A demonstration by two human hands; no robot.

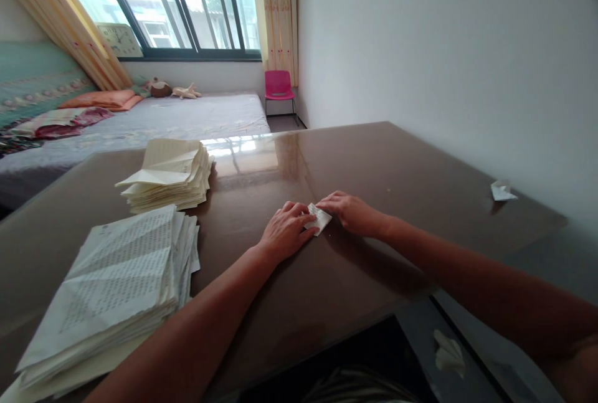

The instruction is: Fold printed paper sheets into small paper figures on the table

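Small folded white printed paper piece (pixel 319 218) lies flat on the glossy brown desk (pixel 374 166), approx mid-desk, pinned between both hands. Left hand (pixel 286 230) covers its left edge, fingers together & flat; right hand (pixel 351 211) presses the far right corner, fingers together. Most of the paper is hidden under the hands, fold shape unclear. Left: two stacks of folded printed sheets (pixel 116 284) (pixel 169 174). Far right: small white folded scrap (pixel 501 191).
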